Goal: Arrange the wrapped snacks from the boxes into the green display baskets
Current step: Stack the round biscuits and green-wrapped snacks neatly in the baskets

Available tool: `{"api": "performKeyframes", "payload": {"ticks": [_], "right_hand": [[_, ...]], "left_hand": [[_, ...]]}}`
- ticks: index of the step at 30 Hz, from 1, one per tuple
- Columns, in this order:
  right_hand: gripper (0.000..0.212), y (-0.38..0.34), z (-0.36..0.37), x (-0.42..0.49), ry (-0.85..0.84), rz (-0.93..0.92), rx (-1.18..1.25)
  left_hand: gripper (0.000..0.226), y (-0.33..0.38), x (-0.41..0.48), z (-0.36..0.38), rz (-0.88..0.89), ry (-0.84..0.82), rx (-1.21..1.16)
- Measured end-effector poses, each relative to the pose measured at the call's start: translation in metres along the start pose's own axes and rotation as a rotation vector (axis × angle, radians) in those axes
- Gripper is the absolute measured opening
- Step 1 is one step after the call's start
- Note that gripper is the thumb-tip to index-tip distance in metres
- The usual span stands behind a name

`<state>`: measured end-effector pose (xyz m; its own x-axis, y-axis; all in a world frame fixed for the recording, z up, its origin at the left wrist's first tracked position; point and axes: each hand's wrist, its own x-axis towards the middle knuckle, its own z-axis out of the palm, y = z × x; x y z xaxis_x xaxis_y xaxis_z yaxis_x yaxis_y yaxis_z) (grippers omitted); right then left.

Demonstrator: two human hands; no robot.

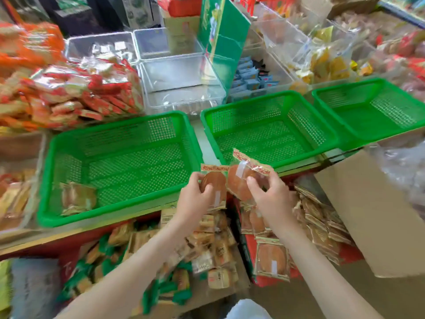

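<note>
My left hand point(195, 194) grips a wrapped round brown cake point(216, 185) in a clear packet with a red patterned top edge. My right hand point(269, 192) pinches a second such packet point(239, 180), tilted. Both are held just in front of the gap between the left green basket point(119, 134) and the middle green basket point(269, 97). A few wrapped snacks point(78, 199) lie in the left basket's near-left corner. The middle basket and the right green basket point(368, 88) hold nothing. Below my right wrist, a red box point(249, 249) holds more of these cakes point(272, 256).
A brown cardboard box point(377, 215) stands at the right. Another box of mixed wrapped snacks point(207, 238) sits below my left arm. Clear plastic bins point(181, 81) stand behind the baskets, one with blue packets point(250, 77). Red-wrapped snacks point(76, 88) are piled at the far left.
</note>
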<state>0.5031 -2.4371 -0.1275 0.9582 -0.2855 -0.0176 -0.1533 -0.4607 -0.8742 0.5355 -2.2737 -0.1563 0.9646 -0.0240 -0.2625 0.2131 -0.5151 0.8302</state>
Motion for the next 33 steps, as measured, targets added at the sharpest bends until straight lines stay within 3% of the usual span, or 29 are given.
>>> {"api": "performKeyframes", "payload": {"ticks": [3, 6, 9, 14, 21, 26, 30, 33], "right_hand": [[0.01, -0.042, 0.066, 0.009, -0.123, 0.005, 0.04], [0.004, -0.08, 0.143, 0.017, -0.322, -0.028, -0.068], [0.016, -0.106, 0.227, 0.02, -0.447, -0.075, -0.22], [0.023, -0.119, 0.332, 0.024, -0.464, 0.034, -0.256], [0.02, -0.105, 0.383, 0.054, -0.474, 0.249, -0.289], [0.022, -0.093, 0.402, 0.044, -0.622, 0.149, -0.534], [0.064, -0.083, 0.417, 0.031, -0.831, 0.293, -0.318], [0.067, -0.085, 0.422, 0.031, -0.86, 0.309, -0.289]], "left_hand": [[0.01, -0.026, 0.0, -0.074, -0.043, 0.128, 0.014], [0.015, -0.063, 0.007, -0.141, -0.112, 0.273, 0.053], [0.021, -0.107, 0.024, -0.194, -0.232, 0.375, 0.131], [0.029, -0.168, 0.06, -0.243, -0.394, 0.374, 0.184], [0.021, -0.201, 0.093, -0.268, -0.475, 0.312, 0.093], [0.033, -0.219, 0.095, -0.247, -0.376, 0.067, 0.355], [0.039, -0.223, 0.093, -0.242, -0.231, 0.03, 0.802], [0.041, -0.226, 0.091, -0.25, -0.186, 0.075, 1.011]]}}
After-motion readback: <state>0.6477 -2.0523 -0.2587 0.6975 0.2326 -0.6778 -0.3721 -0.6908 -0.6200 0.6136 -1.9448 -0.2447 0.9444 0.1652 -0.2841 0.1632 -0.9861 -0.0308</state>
